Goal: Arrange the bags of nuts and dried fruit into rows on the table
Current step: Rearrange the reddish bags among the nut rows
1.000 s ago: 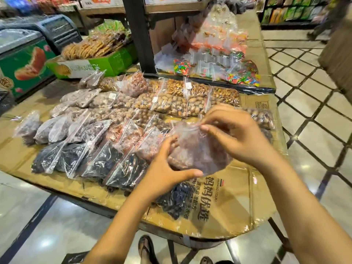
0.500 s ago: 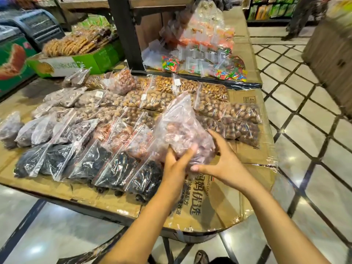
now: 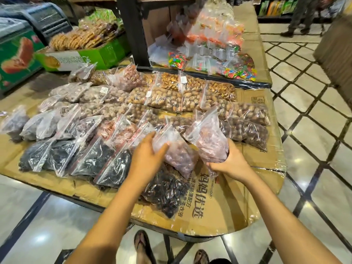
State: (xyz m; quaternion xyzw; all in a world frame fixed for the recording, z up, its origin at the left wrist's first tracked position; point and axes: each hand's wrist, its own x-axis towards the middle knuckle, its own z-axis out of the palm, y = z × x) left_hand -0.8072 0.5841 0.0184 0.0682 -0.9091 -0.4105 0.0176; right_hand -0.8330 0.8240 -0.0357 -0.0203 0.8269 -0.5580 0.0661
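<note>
Rows of clear zip bags of nuts and dried fruit cover the cardboard-topped table [image 3: 253,157]. My right hand [image 3: 231,164] grips the bottom of a bag of pinkish-brown dried fruit [image 3: 209,140], held upright near the table's right front. My left hand [image 3: 147,159] rests flat on a second bag of pinkish nuts [image 3: 181,157] lying in the front row, fingers over its upper edge. A bag of dark dried fruit [image 3: 165,193] lies just below that one. Black dried-fruit bags [image 3: 91,157] fill the front left, and tan nut bags [image 3: 167,98] fill the back rows.
A dark post [image 3: 133,31] rises behind the table. Bags of coloured candy [image 3: 236,71] sit on a further table at the back right. A green box of biscuits [image 3: 82,54] and freezers stand at the left. Tiled floor lies to the right, and my sandalled feet show below.
The one bag I held in both hands is now in my right hand alone, moved right. My left hand has dropped onto another pinkish bag in the front row.
</note>
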